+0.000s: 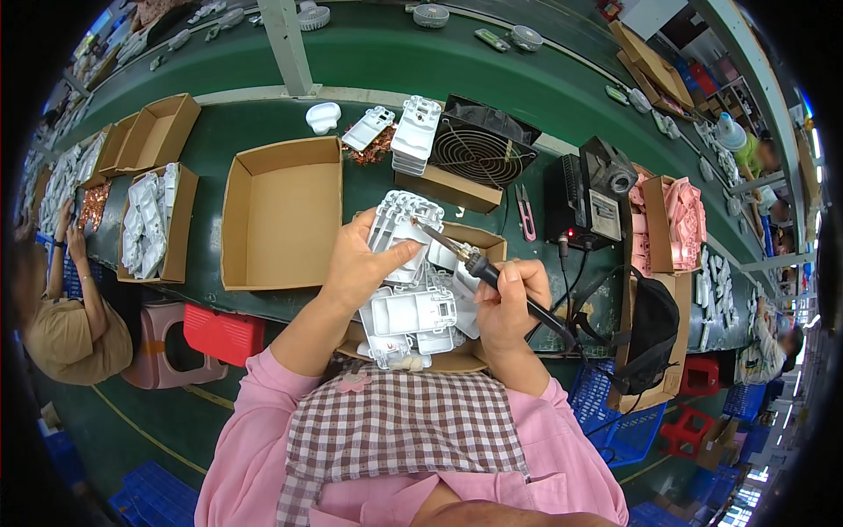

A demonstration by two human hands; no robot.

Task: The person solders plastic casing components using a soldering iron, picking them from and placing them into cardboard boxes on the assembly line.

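My left hand (359, 264) is closed round a small stack of white plastic housings (407, 216), thumb across the top piece. In my right hand (513, 303) is a soldering iron (475, 263), gripped like a pen. Its metal tip points up and left and meets the top housing beside a small copper-coloured spot. Below my hands, a cardboard box (464, 358) holds several more loose white housings (409, 312). Beyond them lie a further stack of white housings (416, 123) and a single housing (369, 128) on a pile of small copper-coloured parts (375, 147).
A cardboard tray (281, 220) stands left of my hands. A black fan (486, 140) and a black power unit (587, 198) stand at the back right, with pink-handled snips (526, 213) between. A box of pink parts (680, 222) is farther right. A co-worker (75, 329) sits at far left.
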